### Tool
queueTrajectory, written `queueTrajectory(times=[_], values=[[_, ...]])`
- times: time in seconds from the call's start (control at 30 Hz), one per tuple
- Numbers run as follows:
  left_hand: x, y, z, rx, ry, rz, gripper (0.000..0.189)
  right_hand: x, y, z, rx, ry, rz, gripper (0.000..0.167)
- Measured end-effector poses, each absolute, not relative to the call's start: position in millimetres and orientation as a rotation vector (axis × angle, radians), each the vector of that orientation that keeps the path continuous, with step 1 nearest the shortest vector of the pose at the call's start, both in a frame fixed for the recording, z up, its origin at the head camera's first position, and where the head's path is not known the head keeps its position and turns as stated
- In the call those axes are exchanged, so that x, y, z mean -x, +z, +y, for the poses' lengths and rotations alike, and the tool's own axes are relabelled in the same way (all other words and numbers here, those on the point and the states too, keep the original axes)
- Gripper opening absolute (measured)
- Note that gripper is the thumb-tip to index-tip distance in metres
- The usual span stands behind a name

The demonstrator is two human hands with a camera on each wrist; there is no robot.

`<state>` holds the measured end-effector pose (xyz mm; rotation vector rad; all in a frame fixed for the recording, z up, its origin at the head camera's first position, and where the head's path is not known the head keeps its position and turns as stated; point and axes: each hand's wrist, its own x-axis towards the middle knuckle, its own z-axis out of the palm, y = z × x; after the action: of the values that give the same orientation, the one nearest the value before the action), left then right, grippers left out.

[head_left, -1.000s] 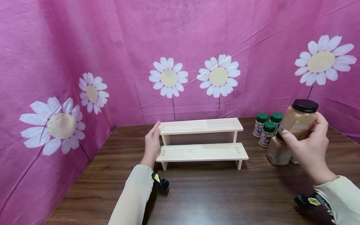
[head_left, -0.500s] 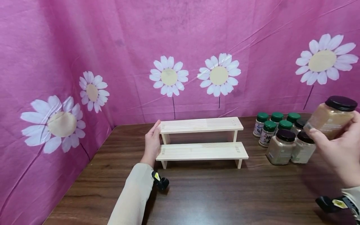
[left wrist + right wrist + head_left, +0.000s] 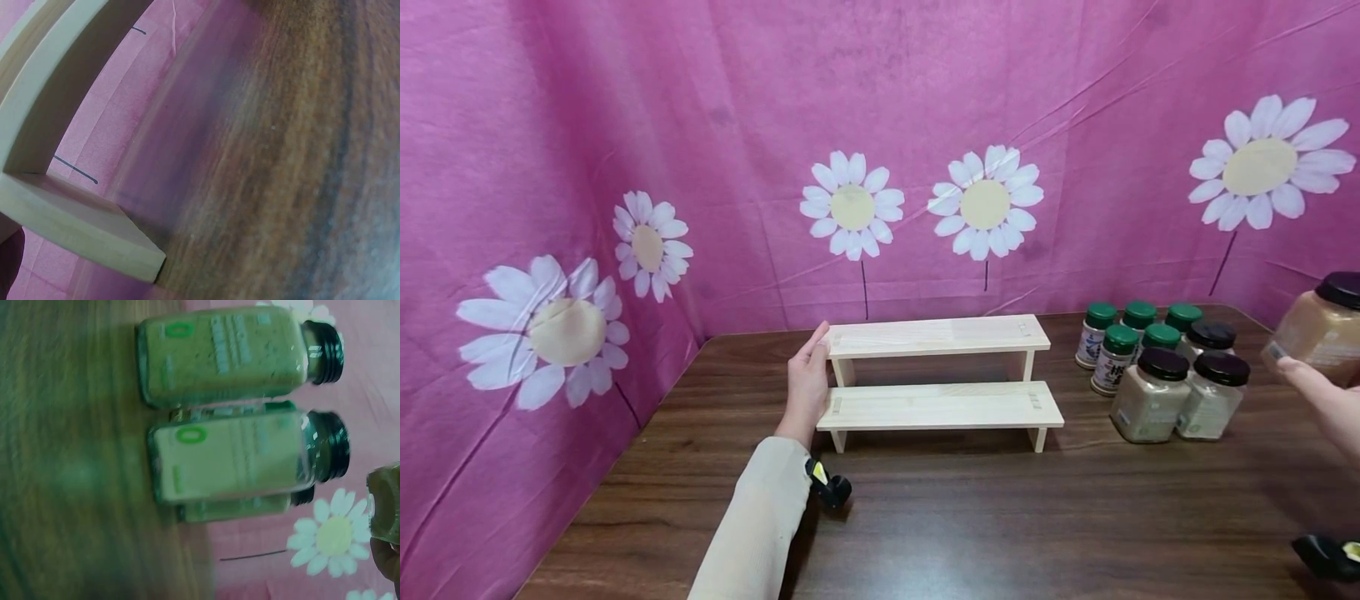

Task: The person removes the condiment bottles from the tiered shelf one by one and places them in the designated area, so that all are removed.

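Note:
My left hand [image 3: 805,385] holds the left end of a two-step wooden display rack [image 3: 940,406], whose pale boards stand level on the table. In the left wrist view, the rack's board and leg [image 3: 81,228] fill the left side, with a bit of finger at the edge. At the right edge of the head view, my right hand [image 3: 1330,412] grips a square spice jar [image 3: 1318,337] of tan powder with a black lid. The jar is raised and tilted, and the frame cuts off part of it and of the hand. Only the jar's bottom corner [image 3: 384,503] shows in the right wrist view.
On the brown wood table [image 3: 970,517], right of the rack, stand several small green-capped shakers [image 3: 1112,358]. Three black-lidded square jars [image 3: 1150,400] stand closely beside them. A pink cloth [image 3: 737,125] with white daisies hangs behind and at the left.
My right hand has carried the held jar to the right, past the other jars and partly out of frame, uncovering those behind it. The left hand and the rack have stayed in place.

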<state>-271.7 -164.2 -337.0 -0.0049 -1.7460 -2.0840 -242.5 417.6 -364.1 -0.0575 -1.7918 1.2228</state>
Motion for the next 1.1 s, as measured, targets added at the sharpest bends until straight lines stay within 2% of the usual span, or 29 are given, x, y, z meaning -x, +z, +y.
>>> queueTrajectory(times=[0.17,0.47,0.77,0.9,1.1], values=[[270.4,-336.3,-165.0,0.006,-2.075,-1.768,0.038,249.9,-383.7,437.6,0.074,1.327,-1.855,0.048],[270.8,-340.5,-165.7,0.016,-2.110,-1.747,0.038,225.9,-383.4,422.1,-0.023,1.514,-1.920,0.048],[272.7,-340.0,-166.1,0.039,-2.110,-1.726,0.038,207.9,-367.5,393.2,-0.101,1.541,-1.866,0.063],[271.2,-338.7,-167.4,0.033,-2.101,-1.733,0.038,208.9,-372.6,391.1,-0.189,1.543,-1.835,0.071],[269.5,-338.0,-168.4,0.020,-2.098,-1.759,0.038,210.5,-379.4,391.5,-0.303,1.490,-1.850,0.074]])
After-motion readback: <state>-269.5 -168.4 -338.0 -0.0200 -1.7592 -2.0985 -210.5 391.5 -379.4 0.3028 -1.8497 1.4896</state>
